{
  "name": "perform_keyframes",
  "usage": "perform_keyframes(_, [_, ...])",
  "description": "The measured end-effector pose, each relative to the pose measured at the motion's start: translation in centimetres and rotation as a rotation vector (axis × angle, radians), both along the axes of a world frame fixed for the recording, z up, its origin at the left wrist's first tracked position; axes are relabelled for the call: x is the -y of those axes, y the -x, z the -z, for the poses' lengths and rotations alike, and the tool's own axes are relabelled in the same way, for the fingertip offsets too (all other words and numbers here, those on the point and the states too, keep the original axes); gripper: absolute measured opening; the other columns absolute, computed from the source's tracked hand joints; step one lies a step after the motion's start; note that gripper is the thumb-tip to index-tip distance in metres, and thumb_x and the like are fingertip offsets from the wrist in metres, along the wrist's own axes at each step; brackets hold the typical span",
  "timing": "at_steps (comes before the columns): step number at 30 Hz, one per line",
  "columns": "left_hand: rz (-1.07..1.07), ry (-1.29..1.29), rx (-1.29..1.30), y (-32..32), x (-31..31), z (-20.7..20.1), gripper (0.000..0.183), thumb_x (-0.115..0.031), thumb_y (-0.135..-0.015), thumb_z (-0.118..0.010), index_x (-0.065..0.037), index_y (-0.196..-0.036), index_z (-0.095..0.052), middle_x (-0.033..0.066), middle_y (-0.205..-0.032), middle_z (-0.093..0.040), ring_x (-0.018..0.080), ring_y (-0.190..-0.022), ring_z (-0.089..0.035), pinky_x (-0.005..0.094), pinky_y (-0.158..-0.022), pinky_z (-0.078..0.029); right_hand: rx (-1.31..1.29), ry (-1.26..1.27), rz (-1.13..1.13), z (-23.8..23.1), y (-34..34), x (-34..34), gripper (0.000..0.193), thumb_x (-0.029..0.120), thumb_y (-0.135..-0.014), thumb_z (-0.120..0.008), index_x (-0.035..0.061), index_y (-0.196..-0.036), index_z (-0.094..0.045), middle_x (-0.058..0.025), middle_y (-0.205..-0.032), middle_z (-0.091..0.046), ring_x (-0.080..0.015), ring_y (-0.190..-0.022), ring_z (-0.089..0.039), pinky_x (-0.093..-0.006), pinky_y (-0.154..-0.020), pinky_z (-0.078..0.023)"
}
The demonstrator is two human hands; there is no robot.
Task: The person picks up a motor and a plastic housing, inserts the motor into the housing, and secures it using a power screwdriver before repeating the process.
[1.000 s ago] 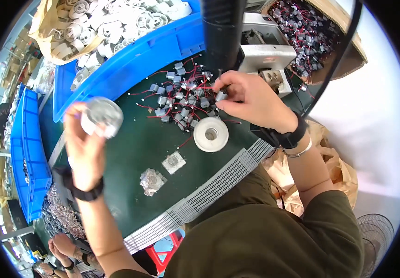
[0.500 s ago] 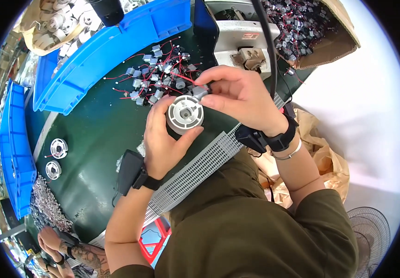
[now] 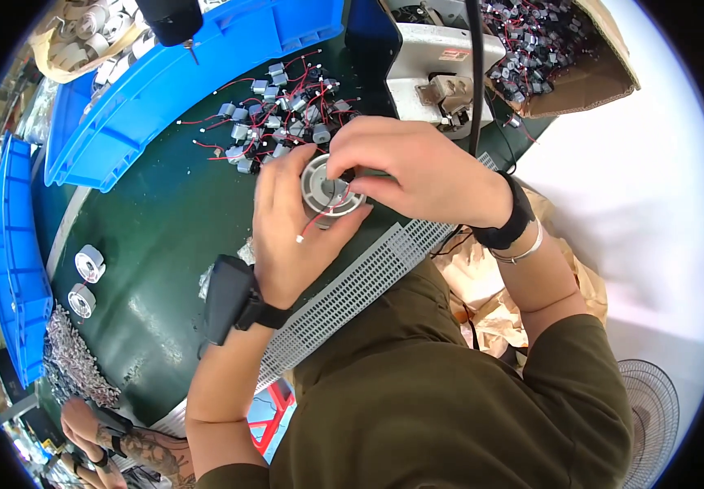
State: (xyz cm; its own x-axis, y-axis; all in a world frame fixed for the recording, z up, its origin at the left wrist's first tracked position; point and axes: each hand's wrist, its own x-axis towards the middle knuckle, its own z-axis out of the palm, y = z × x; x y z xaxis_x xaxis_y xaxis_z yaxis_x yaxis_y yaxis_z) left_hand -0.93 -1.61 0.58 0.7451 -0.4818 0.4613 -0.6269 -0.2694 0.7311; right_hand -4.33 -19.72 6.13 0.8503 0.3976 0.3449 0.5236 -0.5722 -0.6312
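My left hand (image 3: 288, 228) is wrapped round a round white plastic housing (image 3: 313, 198) and holds it with its open face up. Fingers of my right hand (image 3: 421, 171) are closed at the middle of that face, on a small grey motor (image 3: 335, 188) that sits partly inside the housing. My fingers hide much of the motor. Its thin red and dark wires hang over the rim toward my left palm and end in a small white connector (image 3: 300, 239). Just beyond my hands lies a heap of loose motors (image 3: 278, 114) with red wires on the green table.
Two more white housings (image 3: 89, 264) stand at the left, near a pile of small metal parts (image 3: 79, 359). Blue bins (image 3: 197, 81) line the far and left sides. A dark tool (image 3: 171, 20) hangs above. A grey machine (image 3: 441, 69) and a motor-filled carton (image 3: 592, 94) stand at far right.
My right hand has brought the motor from beside the housing's rim down into its middle. The wire now trails over the near side of the rim. My head view has shifted slightly.
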Motion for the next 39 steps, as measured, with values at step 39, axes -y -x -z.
perform_keyframes(39, [0.183,-0.031,0.334,-1.5,-2.3,1.3,0.037,-0.002,-0.064,-0.078,-0.006,-0.1,-0.067,0.0192,-0.117,-0.056,0.0335,-0.096,-0.062,0.0362,-0.077,-0.053,0.048,-0.913,0.012,-11.9,-0.6,4.4,0.028,0.013,-0.08,-0.069,0.0009,-0.1,-0.053,-0.0023,-0.079,-0.056,-0.0098,-0.064,-0.053,-0.0224,-0.055,-0.047])
